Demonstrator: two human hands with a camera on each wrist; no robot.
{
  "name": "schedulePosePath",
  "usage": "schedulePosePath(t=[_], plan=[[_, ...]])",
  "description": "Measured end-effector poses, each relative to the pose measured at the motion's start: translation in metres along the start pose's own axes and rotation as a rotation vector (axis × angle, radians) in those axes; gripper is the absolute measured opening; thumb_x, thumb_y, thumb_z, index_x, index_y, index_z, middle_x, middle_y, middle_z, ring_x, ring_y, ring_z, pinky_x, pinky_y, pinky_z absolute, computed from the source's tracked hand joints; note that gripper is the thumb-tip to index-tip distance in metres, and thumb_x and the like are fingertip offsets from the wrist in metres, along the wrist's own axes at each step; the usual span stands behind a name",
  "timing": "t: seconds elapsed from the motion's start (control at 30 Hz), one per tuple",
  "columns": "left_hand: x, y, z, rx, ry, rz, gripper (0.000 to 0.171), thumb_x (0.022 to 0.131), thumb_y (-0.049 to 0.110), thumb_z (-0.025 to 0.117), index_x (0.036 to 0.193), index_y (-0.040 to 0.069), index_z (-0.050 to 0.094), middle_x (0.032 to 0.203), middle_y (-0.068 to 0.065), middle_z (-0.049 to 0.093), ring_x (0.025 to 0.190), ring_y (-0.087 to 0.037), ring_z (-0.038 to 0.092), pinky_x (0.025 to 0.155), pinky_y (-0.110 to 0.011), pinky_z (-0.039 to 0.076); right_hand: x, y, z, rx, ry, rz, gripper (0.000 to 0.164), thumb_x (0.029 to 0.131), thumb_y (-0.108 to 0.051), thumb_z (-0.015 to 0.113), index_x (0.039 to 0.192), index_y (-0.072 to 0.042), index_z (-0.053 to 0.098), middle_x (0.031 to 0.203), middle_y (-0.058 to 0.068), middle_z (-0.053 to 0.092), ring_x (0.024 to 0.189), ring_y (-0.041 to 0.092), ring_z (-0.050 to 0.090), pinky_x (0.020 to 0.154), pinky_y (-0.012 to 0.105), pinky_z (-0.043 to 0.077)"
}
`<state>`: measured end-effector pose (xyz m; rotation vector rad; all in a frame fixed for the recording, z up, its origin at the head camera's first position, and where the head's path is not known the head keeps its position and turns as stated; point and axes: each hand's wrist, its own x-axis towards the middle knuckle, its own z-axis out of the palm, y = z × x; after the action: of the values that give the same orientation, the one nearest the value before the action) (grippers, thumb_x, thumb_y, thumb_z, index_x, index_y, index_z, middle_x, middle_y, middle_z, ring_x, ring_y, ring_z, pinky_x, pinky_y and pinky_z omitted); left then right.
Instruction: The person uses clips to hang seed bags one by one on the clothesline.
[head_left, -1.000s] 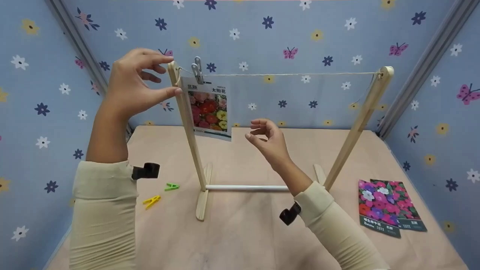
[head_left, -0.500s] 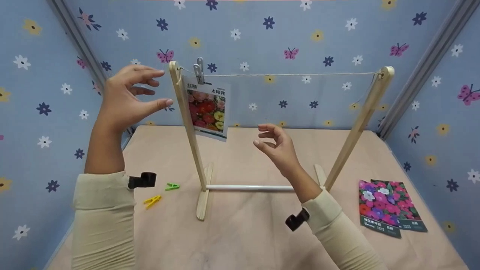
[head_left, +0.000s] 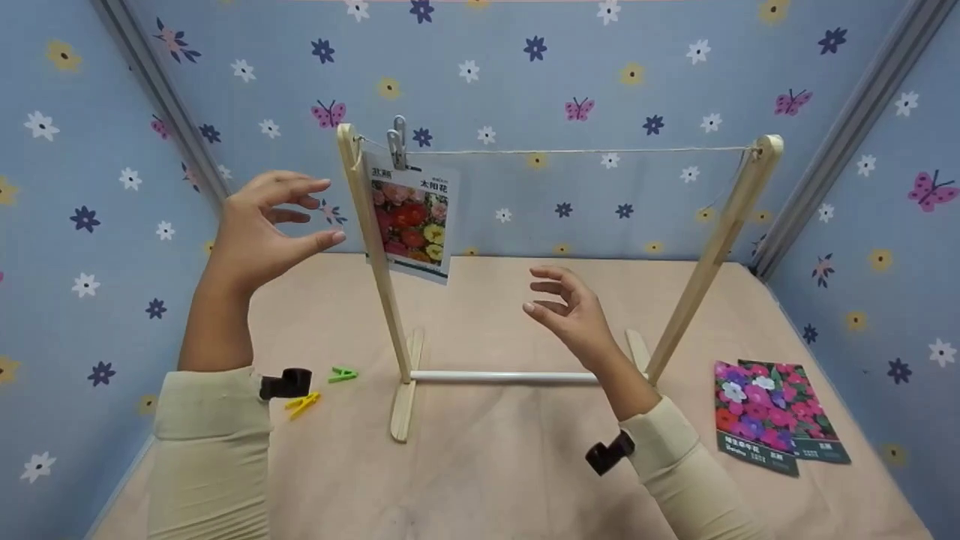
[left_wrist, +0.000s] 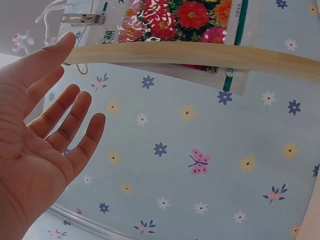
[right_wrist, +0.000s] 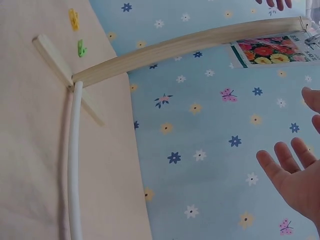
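Note:
My left hand is held in the air just left of the rack's left wooden post, fingers relaxed and holding nothing. My right hand hovers inside the rack, its fingers loosely bent and apart from everything. A seed packet printed with red and yellow flowers hangs from the string near the left post. A silver metal clip grips its top edge at the string. In the left wrist view the clip and packet show behind the post.
A green clothespin and a yellow clothespin lie left of the rack. Two overlapping seed packets lie at the right of the table. A white bar joins the posts low down; the right post leans outward.
My left hand has come away from the top of the left post and dropped lower. My right hand has drawn right and down, away from the hanging packet, which has swung slightly.

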<state>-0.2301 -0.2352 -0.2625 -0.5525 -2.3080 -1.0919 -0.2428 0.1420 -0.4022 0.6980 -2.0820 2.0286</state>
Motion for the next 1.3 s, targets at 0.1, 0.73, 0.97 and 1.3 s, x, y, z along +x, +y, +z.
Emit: schedulePosePath(t=[0.1, 0.73, 0.97, 1.3], plan=[[-0.002, -0.003, 0.002, 0.002, -0.009, 0.013, 0.054, 0.074, 0.011, 0.086, 0.125, 0.008, 0.068, 0.119, -0.005, 0.06, 0.1, -0.013, 0.058, 0.085, -0.02, 0.05, -0.003, 0.002, -0.005, 0.001, 0.007, 0.007, 0.051, 0.086, -0.003, 0.073, 0.133, 0.002, 0.052, 0.135, 0.014, 0.052, 0.122, 0.034, 0.051, 0.097, 0.039, 0.049], [-0.021, -0.027, 0.019, -0.056, -0.039, -0.072, 0.054, 0.073, 0.008, 0.086, 0.124, 0.003, 0.067, 0.123, -0.01, 0.059, 0.101, -0.017, 0.057, 0.085, -0.023, 0.052, -0.025, 0.007, -0.031, -0.009, 0.022, 0.038, 0.05, 0.086, 0.0, 0.073, 0.132, -0.001, 0.054, 0.131, 0.011, 0.054, 0.12, 0.031, 0.053, 0.097, 0.041, 0.049], [-0.029, -0.037, 0.022, -0.062, -0.045, -0.081, 0.052, 0.073, 0.007, 0.086, 0.122, 0.005, 0.069, 0.121, -0.01, 0.06, 0.1, -0.017, 0.058, 0.083, -0.022, 0.051, -0.031, 0.01, -0.039, -0.015, 0.032, 0.053, 0.049, 0.087, 0.0, 0.072, 0.132, -0.001, 0.055, 0.129, 0.011, 0.056, 0.119, 0.031, 0.054, 0.094, 0.036, 0.05], [-0.043, -0.049, 0.033, -0.052, -0.075, -0.125, 0.051, 0.074, 0.006, 0.085, 0.122, 0.002, 0.067, 0.122, -0.013, 0.06, 0.101, -0.022, 0.058, 0.084, -0.024, 0.051, -0.04, 0.013, -0.051, -0.067, 0.026, 0.035, 0.039, 0.087, 0.001, 0.071, 0.124, 0.003, 0.06, 0.126, 0.011, 0.058, 0.113, 0.03, 0.057, 0.095, 0.039, 0.049]])
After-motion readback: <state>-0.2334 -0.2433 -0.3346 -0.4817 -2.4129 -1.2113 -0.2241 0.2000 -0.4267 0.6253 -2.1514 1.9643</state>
